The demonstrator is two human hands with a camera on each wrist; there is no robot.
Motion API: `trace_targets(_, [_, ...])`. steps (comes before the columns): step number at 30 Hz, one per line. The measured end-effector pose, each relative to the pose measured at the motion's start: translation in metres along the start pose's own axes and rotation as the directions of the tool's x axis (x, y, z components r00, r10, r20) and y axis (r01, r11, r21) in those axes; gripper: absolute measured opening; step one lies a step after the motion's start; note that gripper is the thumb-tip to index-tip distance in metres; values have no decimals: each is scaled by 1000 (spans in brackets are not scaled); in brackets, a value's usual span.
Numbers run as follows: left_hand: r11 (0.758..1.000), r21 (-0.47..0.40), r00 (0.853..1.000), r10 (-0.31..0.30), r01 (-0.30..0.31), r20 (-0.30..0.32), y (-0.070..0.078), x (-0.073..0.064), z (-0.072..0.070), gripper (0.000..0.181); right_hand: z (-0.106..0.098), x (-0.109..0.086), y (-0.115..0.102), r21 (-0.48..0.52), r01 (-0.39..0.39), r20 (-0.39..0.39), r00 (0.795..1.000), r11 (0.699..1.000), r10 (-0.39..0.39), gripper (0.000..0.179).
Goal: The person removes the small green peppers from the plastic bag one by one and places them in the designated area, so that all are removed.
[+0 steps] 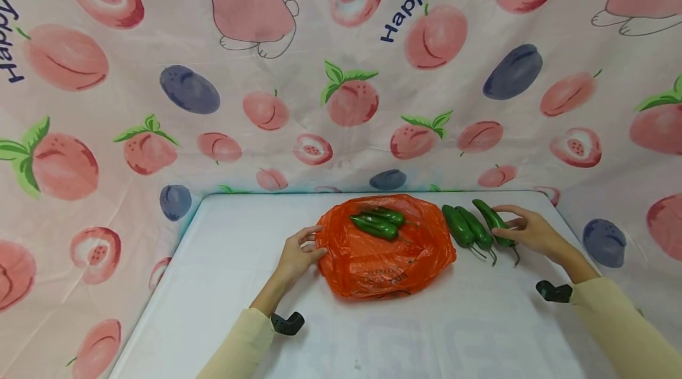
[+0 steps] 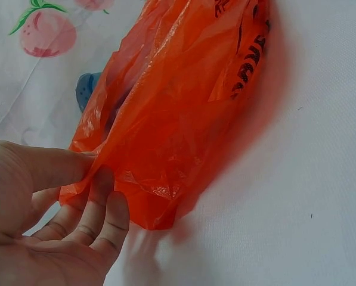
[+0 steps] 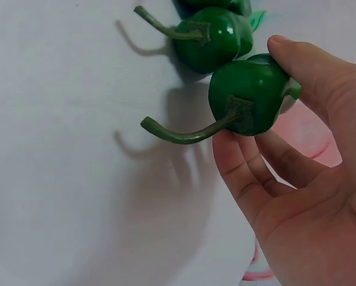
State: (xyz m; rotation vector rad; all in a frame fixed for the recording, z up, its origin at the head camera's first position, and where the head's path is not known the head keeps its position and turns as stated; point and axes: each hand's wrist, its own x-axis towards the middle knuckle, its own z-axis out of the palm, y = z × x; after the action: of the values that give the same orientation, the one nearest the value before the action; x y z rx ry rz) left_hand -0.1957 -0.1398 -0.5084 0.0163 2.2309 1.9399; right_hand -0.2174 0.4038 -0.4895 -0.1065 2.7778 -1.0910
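Observation:
My left hand (image 1: 296,256) pinches the left edge of an orange-red plastic bag (image 1: 362,266); thumb and fingers have hold of the thin film in the left wrist view. Several green peppers (image 1: 374,227) show within the upper middle of the bag. To the right, my right hand (image 1: 534,234) holds a long green pepper (image 1: 486,215) between thumb and fingers, its curved stem (image 3: 186,137) toward me. Beside it, two more green peppers (image 1: 457,227) lie next to each other by the bag's right edge, stems toward me.
Everything is on a white-covered table (image 1: 240,219). A pink cloth (image 1: 303,83) printed with fruit hangs behind the table and at its sides. Dark devices sit at my left wrist (image 1: 288,323) and right wrist (image 1: 554,292).

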Motion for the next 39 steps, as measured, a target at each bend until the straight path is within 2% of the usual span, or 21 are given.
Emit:
trace_targets(9, [1000, -18, 1000, -2, 2, -2, 1, 0, 0, 55, 4, 3, 8, -2, -36, 16, 999, 999, 36, 76])
trace_targets(16, [999, -44, 1000, 20, -19, 9, 3, -2, 1, 56, 4, 3, 8, 6, -18, 40, 999, 1000, 18, 74])
trace_targets(29, [999, -50, 1000, 21, -21, 1, 1, 0, 1, 54, 4, 5, 9, -2, -22, 82, 996, 1000, 22, 73])
trace_targets(39, [999, -47, 1000, 11, -11, -2, 0, 0, 1, 55, 4, 6, 9, -10, -25, 85, 996, 1000, 26, 74])
